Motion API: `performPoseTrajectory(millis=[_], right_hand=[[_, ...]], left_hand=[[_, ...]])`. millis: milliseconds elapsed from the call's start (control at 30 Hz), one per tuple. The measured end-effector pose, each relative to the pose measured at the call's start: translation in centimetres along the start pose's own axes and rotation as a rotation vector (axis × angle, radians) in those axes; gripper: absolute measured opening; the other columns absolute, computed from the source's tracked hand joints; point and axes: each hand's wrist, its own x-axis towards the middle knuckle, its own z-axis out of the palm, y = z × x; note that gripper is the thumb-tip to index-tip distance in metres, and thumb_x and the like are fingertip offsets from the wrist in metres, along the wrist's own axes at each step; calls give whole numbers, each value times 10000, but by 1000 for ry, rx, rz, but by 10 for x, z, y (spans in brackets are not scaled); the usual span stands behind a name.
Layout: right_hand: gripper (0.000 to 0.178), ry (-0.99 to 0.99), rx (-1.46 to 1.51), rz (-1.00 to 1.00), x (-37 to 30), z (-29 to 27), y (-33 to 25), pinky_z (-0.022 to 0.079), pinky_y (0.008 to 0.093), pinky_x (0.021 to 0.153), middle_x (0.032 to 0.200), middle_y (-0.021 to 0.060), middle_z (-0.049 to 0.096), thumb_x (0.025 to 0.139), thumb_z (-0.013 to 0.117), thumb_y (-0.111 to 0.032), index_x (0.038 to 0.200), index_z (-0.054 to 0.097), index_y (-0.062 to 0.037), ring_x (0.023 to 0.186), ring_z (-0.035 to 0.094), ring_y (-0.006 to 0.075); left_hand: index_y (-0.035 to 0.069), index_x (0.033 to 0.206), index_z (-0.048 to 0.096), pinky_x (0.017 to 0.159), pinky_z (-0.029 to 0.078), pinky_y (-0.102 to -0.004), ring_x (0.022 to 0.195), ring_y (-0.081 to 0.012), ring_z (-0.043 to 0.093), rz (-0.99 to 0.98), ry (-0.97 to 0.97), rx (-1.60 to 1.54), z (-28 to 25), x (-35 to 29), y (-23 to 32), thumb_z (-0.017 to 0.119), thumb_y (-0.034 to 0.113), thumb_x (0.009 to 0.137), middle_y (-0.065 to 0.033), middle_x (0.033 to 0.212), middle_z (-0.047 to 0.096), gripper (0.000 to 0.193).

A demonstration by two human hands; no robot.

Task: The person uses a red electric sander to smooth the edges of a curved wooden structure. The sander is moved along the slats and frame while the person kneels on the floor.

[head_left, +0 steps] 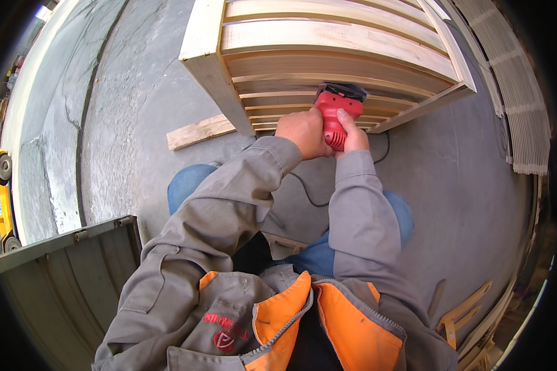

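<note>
Left fingers: curled together and clamped on the left side of the red power tool; the left hand (303, 133) shows its back, fingertips hidden.
Right fingers: the right hand (354, 136) grips the opposite side, thumb laid along the casing; the other fingers are mostly hidden underneath.
Red power tool (337, 114): between both hands, its black front end toward the slats; whether it touches them, I cannot tell.
Wooden slatted frame (337, 37): beyond the tool, its left post and right-hand rail flanking the slats, both edges well apart from the hands.
Dark cord (309, 196): loops across the floor below the hands, showing again right of the right wrist.
Wood offcut (198, 132): flat on the floor, beside the left post's lower end.
Knees: the left knee (189, 185) and right knee (403, 216) show outside the forearms, bounding elbow room.
Right side: grey floor (458, 185) spreads outward to the slatted stack (518, 93).
Lower left: the upper edge of a ribbed metal panel (68, 272) stands near the left sleeve.
</note>
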Motion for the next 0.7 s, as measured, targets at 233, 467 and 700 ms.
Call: performPoseTrajectory(millis=[233, 467, 700], right_hand=[[524, -26, -172, 76, 1, 23, 20, 631, 407, 751, 1101, 164, 741, 904, 792, -293, 1261, 634, 57, 891, 756, 267], [550, -122, -301, 138, -11, 70, 49, 618, 392, 637, 1016, 132, 753, 870, 813, -387, 1207, 670, 23, 788, 749, 234], [522, -141, -215, 112, -16, 95, 74, 601, 358, 643, 949, 169, 756, 817, 876, -335, 1080, 722, 89, 742, 738, 218]], left_hand=[[-7, 978, 658, 755, 592, -450, 831, -370, 740, -123, -19, 6, -15, -20, -25, 901, 546, 588, -191, 884, 750, 719], [-24, 1015, 648, 767, 595, -452, 861, -363, 745, -230, -4, 48, -42, -51, -59, 912, 570, 574, -196, 894, 752, 786], [-47, 1049, 641, 769, 598, -450, 848, -371, 747, -245, 17, 73, -53, -65, -80, 912, 548, 584, -216, 897, 750, 802]])
